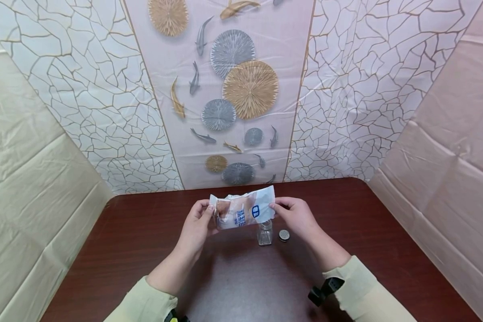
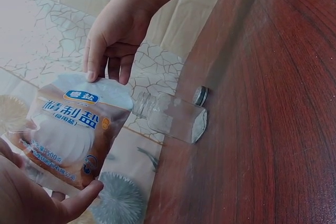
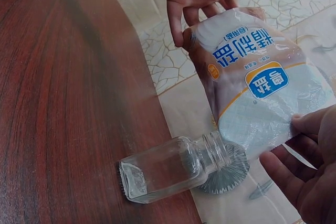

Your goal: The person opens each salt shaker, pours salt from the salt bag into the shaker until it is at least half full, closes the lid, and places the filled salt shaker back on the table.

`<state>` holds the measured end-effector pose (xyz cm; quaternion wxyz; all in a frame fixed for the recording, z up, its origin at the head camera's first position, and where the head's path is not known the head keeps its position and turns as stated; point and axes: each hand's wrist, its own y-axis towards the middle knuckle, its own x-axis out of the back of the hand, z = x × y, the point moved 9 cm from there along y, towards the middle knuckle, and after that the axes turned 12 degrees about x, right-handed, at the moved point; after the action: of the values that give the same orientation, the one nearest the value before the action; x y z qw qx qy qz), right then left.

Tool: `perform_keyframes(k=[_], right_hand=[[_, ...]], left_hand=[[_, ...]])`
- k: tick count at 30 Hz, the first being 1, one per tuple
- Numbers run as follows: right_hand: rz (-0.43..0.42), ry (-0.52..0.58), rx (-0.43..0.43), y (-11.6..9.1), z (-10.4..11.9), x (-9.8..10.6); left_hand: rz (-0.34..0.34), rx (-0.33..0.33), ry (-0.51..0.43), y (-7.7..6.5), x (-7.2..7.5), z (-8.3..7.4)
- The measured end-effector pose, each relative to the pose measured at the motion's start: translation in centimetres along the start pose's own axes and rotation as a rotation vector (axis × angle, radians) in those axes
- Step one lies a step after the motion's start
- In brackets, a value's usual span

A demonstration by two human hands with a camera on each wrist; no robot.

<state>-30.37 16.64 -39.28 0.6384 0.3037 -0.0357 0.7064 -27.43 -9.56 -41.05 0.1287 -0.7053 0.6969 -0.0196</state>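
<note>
A printed plastic bag of salt point(image 1: 241, 211), white and brown with blue lettering, is held up above the table, stretched sideways between both hands. My left hand point(image 1: 196, 225) grips its printed lower end, thumb on the front face. At the bag's pale top end, my right hand point(image 1: 301, 220) pinches a corner between thumb and fingers. Behind the bag in the head view, partly covered by it, an uncapped square glass jar point(image 1: 264, 235) stands upright on the table. Its threaded mouth point(image 3: 214, 150) shows in the right wrist view, close to the bag's edge. Neither hand touches the jar.
A round metallic lid point(image 1: 284, 235) lies on the table just right of the jar. The dark red-brown wooden table point(image 1: 145, 250) runs back to a patterned cloth wall point(image 1: 233, 147). Beige cloth point(image 1: 446, 170) hangs on both sides.
</note>
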Motion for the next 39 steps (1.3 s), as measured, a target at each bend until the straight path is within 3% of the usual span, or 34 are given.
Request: perform_keyframes(k=[39], right_hand=[[-0.011, 0.021, 0.012, -0.04, 0.25, 0.2]], left_hand=[[-0.002, -0.004, -0.001, -0.37, -0.22, -0.59]])
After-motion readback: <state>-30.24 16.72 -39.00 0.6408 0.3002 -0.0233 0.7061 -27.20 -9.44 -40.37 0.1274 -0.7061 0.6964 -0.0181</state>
